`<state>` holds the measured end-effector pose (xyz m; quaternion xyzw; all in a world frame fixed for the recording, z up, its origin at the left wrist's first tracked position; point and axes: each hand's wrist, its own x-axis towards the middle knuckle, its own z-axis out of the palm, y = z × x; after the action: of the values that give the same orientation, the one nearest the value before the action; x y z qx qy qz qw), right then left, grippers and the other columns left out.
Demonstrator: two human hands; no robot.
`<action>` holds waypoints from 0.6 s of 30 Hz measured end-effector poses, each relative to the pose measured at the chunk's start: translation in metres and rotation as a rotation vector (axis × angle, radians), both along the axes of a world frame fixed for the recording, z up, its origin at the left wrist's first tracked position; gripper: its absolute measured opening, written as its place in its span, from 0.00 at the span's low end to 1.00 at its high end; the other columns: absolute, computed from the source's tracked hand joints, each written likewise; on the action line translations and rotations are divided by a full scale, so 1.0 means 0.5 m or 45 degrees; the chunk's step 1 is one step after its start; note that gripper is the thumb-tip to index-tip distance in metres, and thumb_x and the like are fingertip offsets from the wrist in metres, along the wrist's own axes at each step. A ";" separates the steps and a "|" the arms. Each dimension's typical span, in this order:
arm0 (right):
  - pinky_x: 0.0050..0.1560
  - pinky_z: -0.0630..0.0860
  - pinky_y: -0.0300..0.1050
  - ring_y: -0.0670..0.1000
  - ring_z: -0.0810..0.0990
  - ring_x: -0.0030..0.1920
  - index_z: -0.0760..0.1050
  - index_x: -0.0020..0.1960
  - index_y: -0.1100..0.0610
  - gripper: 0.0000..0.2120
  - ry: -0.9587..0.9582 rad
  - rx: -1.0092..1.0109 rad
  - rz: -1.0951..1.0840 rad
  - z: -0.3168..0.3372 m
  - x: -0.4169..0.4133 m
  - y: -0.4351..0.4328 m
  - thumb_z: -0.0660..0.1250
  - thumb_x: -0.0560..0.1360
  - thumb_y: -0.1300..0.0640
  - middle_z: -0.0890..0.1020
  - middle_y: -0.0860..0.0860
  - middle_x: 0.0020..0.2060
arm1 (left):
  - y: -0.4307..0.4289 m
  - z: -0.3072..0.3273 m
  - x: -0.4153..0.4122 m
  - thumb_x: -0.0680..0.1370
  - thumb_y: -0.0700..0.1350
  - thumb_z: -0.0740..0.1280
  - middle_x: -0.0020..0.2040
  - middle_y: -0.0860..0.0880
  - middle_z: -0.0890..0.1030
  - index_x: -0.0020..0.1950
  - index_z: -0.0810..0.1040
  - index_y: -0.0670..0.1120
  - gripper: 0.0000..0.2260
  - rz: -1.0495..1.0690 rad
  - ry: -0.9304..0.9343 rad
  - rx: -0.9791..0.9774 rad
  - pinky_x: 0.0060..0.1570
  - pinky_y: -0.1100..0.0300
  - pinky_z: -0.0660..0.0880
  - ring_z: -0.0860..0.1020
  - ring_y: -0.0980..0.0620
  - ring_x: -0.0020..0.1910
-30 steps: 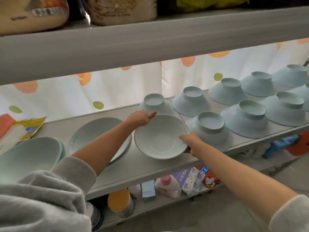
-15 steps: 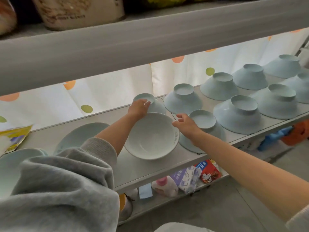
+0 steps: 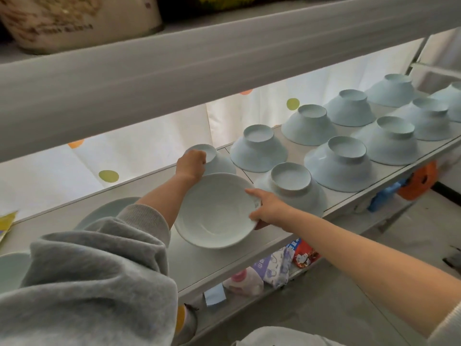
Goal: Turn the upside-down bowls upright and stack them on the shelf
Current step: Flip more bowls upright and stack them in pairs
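While tilted between both hands — pale, glossy upright bowl point(image 3: 215, 211).

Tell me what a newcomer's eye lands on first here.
First, the upright white bowl at the middle shelf's front edge, the right hand gripping its rim. Behind it the left hand rests on the foot of an upside-down bowl. To the right, two rows of pale blue upside-down bowls fill the shelf.

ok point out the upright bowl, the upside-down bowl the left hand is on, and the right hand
upright bowl point(image 3: 214, 211): head view, on its inner surface
upside-down bowl point(image 3: 222, 162): head view, on its sloping side wall
right hand point(image 3: 268, 208): head view, on the back of the hand
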<state>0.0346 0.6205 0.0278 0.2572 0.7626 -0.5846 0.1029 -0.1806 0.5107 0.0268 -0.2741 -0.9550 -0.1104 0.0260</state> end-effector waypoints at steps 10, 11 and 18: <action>0.47 0.81 0.47 0.54 0.78 0.48 0.61 0.74 0.47 0.31 -0.027 -0.086 0.064 0.027 -0.003 0.019 0.65 0.76 0.65 0.72 0.54 0.56 | -0.059 0.095 -0.014 0.70 0.33 0.68 0.48 0.39 0.83 0.46 0.84 0.38 0.08 -0.008 0.067 0.344 0.48 0.55 0.75 0.80 0.39 0.48; 0.43 0.81 0.44 0.53 0.79 0.47 0.61 0.74 0.47 0.30 -0.012 -0.082 0.059 0.031 -0.006 0.024 0.65 0.76 0.63 0.73 0.55 0.58 | -0.070 0.111 -0.014 0.70 0.33 0.67 0.47 0.39 0.83 0.46 0.84 0.37 0.08 -0.002 0.106 0.378 0.47 0.56 0.73 0.79 0.40 0.48; 0.62 0.74 0.51 0.56 0.75 0.62 0.64 0.73 0.51 0.29 0.237 0.199 -0.043 0.055 -0.049 0.066 0.69 0.74 0.55 0.73 0.58 0.65 | -0.127 0.227 0.028 0.69 0.32 0.73 0.40 0.45 0.81 0.48 0.83 0.36 0.09 -0.008 -0.027 0.811 0.40 0.71 0.70 0.76 0.53 0.38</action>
<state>0.0100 0.6534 0.0551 0.2218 0.8077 -0.5463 0.0016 -0.1668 0.4474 0.1400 -0.2539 -0.8718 -0.4067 0.1003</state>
